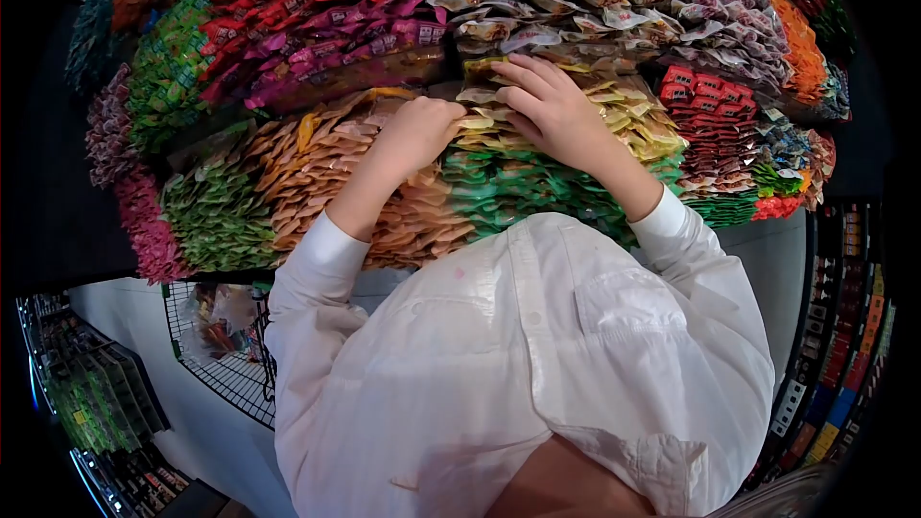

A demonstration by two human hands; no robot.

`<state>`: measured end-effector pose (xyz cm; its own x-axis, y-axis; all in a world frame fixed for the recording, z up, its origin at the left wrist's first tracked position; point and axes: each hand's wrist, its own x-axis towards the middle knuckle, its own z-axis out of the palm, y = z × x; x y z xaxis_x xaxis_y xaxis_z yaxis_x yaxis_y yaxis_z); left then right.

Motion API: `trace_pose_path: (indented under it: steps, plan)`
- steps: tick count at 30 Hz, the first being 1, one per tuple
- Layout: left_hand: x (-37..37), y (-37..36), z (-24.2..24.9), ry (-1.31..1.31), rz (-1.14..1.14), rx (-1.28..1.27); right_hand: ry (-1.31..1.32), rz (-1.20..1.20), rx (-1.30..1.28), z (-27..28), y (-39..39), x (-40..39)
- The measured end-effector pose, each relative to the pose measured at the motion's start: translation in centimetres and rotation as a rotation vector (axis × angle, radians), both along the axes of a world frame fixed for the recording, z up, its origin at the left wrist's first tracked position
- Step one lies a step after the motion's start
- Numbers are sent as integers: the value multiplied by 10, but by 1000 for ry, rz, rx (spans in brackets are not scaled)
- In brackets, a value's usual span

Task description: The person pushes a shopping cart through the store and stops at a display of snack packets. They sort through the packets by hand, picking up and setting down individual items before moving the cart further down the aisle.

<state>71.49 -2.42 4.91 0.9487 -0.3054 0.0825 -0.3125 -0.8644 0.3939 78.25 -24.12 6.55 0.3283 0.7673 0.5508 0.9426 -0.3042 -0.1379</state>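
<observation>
In front of me, small snack packets stand in dense colour-sorted rows. My right hand (554,107) lies over the yellow packets (624,115), its fingers stretched and slightly apart on the top of the row. My left hand (422,131) is at the left edge of that row, its fingers curled closed; what they grip, if anything, is hidden. Orange-brown packets (326,163) lie under and left of my left wrist. Below my hands are green packets (508,187). Behind them rise magenta packets (355,58) and white-and-brown packets (566,10).
Red packets (710,96) flank the yellow row on the right; light-green packets (216,197) lie to the left. A wire shopping cart (235,388) holding bagged goods stands low at left. Stocked shelves (839,326) line the right, and another green display (101,393) stands lower left.
</observation>
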Motion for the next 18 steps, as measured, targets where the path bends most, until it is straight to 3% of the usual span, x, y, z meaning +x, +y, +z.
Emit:
trace_pose_path:
  steps: [3, 5, 7, 9, 11, 14, 18]
  plan:
    - [-7, -4, 1, -150, 64, 157, 7, 13, -10, -2, -3, 0]
    - [-9, -7, 6, -244, 14, 314, 185, 163, -136, -9, -6, 1]
    - [-6, -4, 5, -185, -5, 293, 129, 164, -104, -3, -6, 0]
    - [-5, -4, 7, -132, -17, 275, 314, 152, -126, 1, -4, 2]
    - [-8, -7, 15, 49, 59, 157, 290, 141, -87, 7, 1, 2]
    - [-15, 4, 32, 173, -13, 82, 263, 88, 9, 12, 5, 0]
    - [-9, 18, 30, 31, -106, 78, 187, 47, 57, 16, 9, 9]
